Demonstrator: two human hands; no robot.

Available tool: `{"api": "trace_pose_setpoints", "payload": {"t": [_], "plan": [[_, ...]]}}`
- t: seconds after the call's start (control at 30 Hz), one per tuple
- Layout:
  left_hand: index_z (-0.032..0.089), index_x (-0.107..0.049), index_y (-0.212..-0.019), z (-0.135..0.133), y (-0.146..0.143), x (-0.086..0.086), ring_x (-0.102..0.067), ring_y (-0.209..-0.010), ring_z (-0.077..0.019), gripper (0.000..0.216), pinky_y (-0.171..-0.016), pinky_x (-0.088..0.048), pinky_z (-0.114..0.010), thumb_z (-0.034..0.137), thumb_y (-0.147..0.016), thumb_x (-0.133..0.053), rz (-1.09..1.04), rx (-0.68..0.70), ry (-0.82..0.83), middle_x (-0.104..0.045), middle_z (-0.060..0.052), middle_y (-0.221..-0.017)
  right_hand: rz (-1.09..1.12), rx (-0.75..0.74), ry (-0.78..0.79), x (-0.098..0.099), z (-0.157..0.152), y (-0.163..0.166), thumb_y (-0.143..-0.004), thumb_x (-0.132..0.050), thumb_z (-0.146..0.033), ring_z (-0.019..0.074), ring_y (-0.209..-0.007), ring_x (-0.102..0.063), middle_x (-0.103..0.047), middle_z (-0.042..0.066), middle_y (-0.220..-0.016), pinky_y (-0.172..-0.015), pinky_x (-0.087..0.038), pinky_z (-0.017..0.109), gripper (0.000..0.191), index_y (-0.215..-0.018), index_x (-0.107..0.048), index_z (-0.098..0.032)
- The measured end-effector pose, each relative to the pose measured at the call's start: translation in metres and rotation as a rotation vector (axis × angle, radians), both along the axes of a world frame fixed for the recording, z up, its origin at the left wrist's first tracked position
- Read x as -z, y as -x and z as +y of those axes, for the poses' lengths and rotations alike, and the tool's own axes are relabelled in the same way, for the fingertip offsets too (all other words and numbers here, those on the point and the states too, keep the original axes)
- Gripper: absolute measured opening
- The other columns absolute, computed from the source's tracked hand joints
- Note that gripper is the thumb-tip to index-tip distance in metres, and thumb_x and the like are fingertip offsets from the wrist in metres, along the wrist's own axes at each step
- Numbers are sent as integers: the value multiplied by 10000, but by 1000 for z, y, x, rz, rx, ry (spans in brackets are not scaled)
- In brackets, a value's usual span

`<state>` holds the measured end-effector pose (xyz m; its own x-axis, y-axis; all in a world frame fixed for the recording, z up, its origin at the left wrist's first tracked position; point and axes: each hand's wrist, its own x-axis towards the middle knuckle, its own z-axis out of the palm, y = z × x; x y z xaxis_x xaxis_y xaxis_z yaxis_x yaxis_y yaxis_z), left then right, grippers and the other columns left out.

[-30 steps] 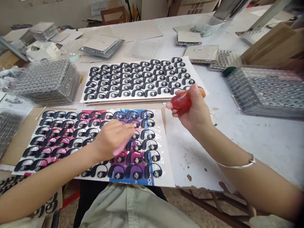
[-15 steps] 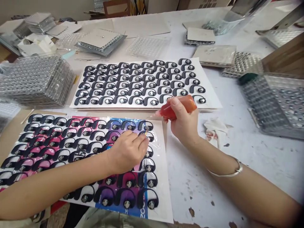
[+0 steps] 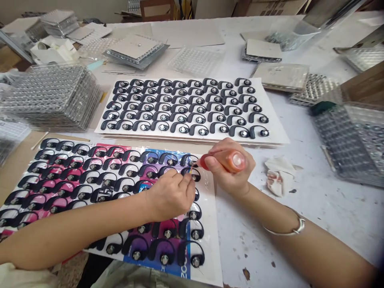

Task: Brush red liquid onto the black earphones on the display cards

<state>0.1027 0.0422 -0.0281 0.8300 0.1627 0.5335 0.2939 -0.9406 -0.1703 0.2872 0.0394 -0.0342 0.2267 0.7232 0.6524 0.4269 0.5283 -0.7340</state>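
Note:
My right hand (image 3: 237, 182) grips a red-orange squeeze bottle (image 3: 229, 161), its narrow nozzle aimed left. The nozzle's end is at the top right of the near sheet (image 3: 211, 248), by the black ear-hook-shaped pieces (image 3: 195, 262) with round silver ends. Resting over that sheet, my left hand (image 3: 172, 194) pinches a thin stick (image 3: 191, 169); only its yellowish end shows past the fingers. Nozzle and stick end are close together; whether they touch, I cannot tell. My left hand and forearm hide several pieces.
Behind lies a white board (image 3: 271, 120) with rows of similar black pieces. Stacked clear trays (image 3: 57, 96) stand at left, more trays (image 3: 345, 140) at right. A crumpled stained tissue (image 3: 279, 176) lies right of my right hand. A cotton swab (image 3: 39, 141) is at left.
My right hand has tipped the bottle, bringing its nozzle down and left towards the stick in my left hand. The whole view has shifted slightly.

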Motion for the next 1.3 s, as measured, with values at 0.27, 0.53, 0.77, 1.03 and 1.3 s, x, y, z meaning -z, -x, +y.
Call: {"api": "trace_pose_setpoints", "payload": {"t": [0.27,0.53,0.77,1.03,1.3], "plan": [[47,-632,-863,-1,0,-1,-639,-637,-193,144,-593,-506,-332,58,-854,-489,24,-10,-1,-717,-170,-836,-31,-23,-22,0,1,2,-706,-721,-234,132,-547,-533,-610,-1,-658,-507,-430,315,110,-696,-611,-228],[32,-629,-863,-2,-1,0,-644,-652,-196,121,-568,-489,-326,45,-852,-509,48,-9,0,-710,-184,-842,-136,-37,-63,-2,1,2,-722,-707,-227,156,-519,-537,-619,-9,-598,-490,-429,334,122,-807,-627,-263],[29,-638,-869,-3,-3,1,-644,-658,-196,151,-560,-485,-326,36,-852,-488,53,-19,6,-706,-183,-837,-150,-32,-80,0,0,3,-719,-719,-224,163,-524,-545,-625,-11,-586,-488,-420,338,143,-823,-634,-275],[23,-648,-847,-2,-2,2,-635,-629,-188,130,-568,-491,-326,26,-841,-517,30,-21,2,-713,-179,-822,-179,35,-79,1,3,3,-733,-705,-302,156,-515,-548,-638,-2,-605,-476,-426,343,112,-722,-601,-265],[21,-645,-857,-2,-2,1,-648,-640,-195,142,-572,-502,-330,25,-849,-504,37,-10,-10,-713,-193,-836,-176,19,-88,1,3,3,-732,-703,-285,157,-520,-548,-634,-5,-606,-480,-428,347,107,-737,-597,-271]]}}
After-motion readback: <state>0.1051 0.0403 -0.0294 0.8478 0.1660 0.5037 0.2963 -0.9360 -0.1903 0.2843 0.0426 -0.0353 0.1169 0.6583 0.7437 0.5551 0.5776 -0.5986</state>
